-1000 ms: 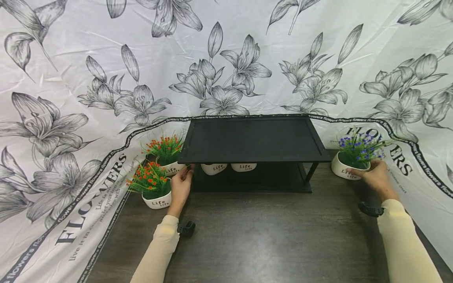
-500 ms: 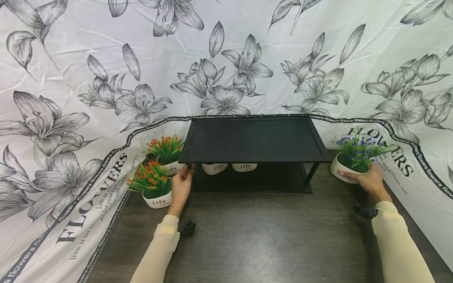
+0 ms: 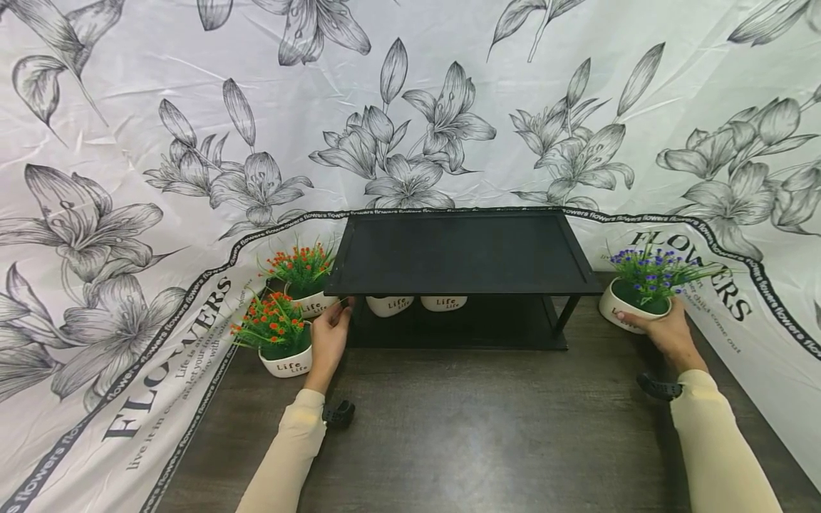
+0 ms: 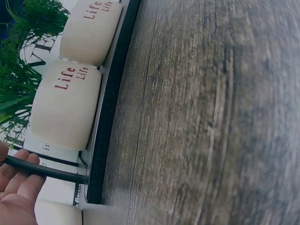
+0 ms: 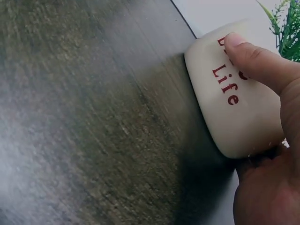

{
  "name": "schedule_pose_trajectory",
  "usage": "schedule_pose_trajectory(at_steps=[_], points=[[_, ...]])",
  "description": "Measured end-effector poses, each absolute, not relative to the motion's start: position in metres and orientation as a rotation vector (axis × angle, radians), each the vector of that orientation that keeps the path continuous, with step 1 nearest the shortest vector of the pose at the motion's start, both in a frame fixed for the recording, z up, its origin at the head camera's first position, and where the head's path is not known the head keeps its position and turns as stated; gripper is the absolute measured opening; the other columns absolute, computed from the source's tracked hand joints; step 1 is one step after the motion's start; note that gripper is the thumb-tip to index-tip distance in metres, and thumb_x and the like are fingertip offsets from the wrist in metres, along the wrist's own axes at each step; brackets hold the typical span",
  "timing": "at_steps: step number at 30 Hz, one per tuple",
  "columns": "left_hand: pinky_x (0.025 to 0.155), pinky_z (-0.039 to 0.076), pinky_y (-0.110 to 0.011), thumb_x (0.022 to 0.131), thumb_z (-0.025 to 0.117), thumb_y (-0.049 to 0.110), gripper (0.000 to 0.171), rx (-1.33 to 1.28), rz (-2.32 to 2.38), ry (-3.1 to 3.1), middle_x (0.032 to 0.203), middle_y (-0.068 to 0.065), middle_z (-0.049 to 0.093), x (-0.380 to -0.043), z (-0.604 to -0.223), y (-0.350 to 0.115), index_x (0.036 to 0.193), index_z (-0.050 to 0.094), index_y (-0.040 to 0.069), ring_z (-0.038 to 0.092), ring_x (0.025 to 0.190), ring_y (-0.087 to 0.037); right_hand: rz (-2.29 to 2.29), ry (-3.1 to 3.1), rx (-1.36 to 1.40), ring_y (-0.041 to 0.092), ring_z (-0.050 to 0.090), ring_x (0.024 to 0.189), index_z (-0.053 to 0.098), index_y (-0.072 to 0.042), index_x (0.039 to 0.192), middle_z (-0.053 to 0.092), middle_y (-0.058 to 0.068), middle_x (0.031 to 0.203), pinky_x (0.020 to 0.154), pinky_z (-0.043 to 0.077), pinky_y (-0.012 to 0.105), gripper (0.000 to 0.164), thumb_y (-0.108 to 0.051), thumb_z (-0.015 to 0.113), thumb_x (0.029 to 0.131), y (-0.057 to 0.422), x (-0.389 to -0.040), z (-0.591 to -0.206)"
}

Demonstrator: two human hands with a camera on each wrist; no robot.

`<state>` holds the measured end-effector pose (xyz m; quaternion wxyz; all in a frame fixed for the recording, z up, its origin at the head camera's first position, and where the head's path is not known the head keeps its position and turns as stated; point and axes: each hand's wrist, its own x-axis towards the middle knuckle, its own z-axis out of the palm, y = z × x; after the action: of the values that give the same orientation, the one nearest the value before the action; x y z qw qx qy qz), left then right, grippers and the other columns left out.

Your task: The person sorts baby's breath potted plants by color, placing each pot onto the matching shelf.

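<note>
My right hand (image 3: 673,335) holds a white "Life" flowerpot (image 3: 618,303) of purple flowers, right of a black two-tier shelf (image 3: 462,253). In the right wrist view the thumb (image 5: 253,58) presses over the lettering on the pot (image 5: 215,117), whose base is at the tabletop; the fingers behind it are mostly hidden. At the shelf's left end, my left hand (image 3: 327,342) grips the thin black corner post (image 4: 61,175), fingers behind it and thumb on the near side. Two white pots (image 4: 65,105) with green plants stand on the lower tier, their tops hidden by the upper board in the head view.
Left of the shelf stand two pots of orange flowers, a front one (image 3: 285,367) close beside my left wrist and a rear one (image 3: 314,308) partly behind the hand. A flower-printed cloth (image 3: 410,128) hangs behind and along both sides of the dark wood tabletop (image 3: 474,420).
My right hand has shifted slightly left with the purple-flower pot, which has turned and tilted a little, its thumb now farther left across the lettering. The left hand stays at the post.
</note>
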<state>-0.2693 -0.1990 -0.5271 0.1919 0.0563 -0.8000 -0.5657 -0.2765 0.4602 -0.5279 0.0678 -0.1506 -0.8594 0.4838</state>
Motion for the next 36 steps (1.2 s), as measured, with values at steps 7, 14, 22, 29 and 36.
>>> schedule_pose_trajectory(at_steps=[7, 14, 22, 29, 36], points=[[0.104, 0.057, -0.055, 0.107, 0.065, 0.018, 0.034, 0.149, -1.566, -2.259, 0.135, -0.024, 0.071, -0.270, -0.528, -0.200, 0.135, 0.072, -0.001, 0.072, 0.123, -0.038, 1.372, -2.595, -0.495, 0.042, 0.043, 0.135, 0.012, -0.002, 0.169, 0.034, 0.029, 0.162, 0.114, 0.040, 0.058, 0.115, -0.047, 0.084, 0.091, 0.461, -0.279, -0.531], [0.104, 0.058, -0.054, 0.106, 0.067, 0.018, 0.033, 0.153, -1.557, -2.248, 0.132, -0.023, 0.073, -0.271, -0.529, -0.200, 0.133, 0.073, 0.000, 0.073, 0.122, -0.037, 1.270, -2.635, -0.460, 0.022, 0.051, 0.117, 0.028, 0.000, 0.165, 0.049, 0.017, 0.147, 0.099, 0.045, 0.045, 0.106, -0.051, 0.084, 0.090, 0.461, -0.278, -0.524], [0.103, 0.058, -0.053, 0.107, 0.066, 0.017, 0.032, 0.137, -1.560, -2.242, 0.133, -0.021, 0.073, -0.271, -0.529, -0.200, 0.133, 0.073, 0.000, 0.073, 0.122, -0.036, 1.234, -2.661, -0.405, 0.005, 0.048, 0.108, 0.035, -0.003, 0.161, 0.053, 0.000, 0.132, 0.094, 0.043, 0.037, 0.100, -0.053, 0.084, 0.090, 0.461, -0.274, -0.514], [0.104, 0.058, -0.054, 0.108, 0.065, 0.019, 0.033, 0.119, -1.569, -2.243, 0.134, -0.021, 0.072, -0.271, -0.528, -0.200, 0.135, 0.072, 0.001, 0.072, 0.124, -0.036, 1.310, -2.623, -0.351, -0.005, 0.047, 0.106, 0.035, -0.016, 0.163, 0.051, -0.016, 0.126, 0.097, 0.043, 0.029, 0.093, -0.048, 0.083, 0.092, 0.457, -0.267, -0.504], [0.104, 0.058, -0.053, 0.108, 0.066, 0.019, 0.033, 0.105, -1.551, -2.242, 0.133, -0.020, 0.073, -0.271, -0.530, -0.200, 0.134, 0.073, 0.001, 0.073, 0.123, -0.035, 1.270, -2.648, -0.403, 0.000, 0.050, 0.099, 0.044, -0.012, 0.151, 0.053, -0.013, 0.120, 0.081, 0.041, 0.022, 0.085, -0.055, 0.083, 0.089, 0.451, -0.257, -0.491]])
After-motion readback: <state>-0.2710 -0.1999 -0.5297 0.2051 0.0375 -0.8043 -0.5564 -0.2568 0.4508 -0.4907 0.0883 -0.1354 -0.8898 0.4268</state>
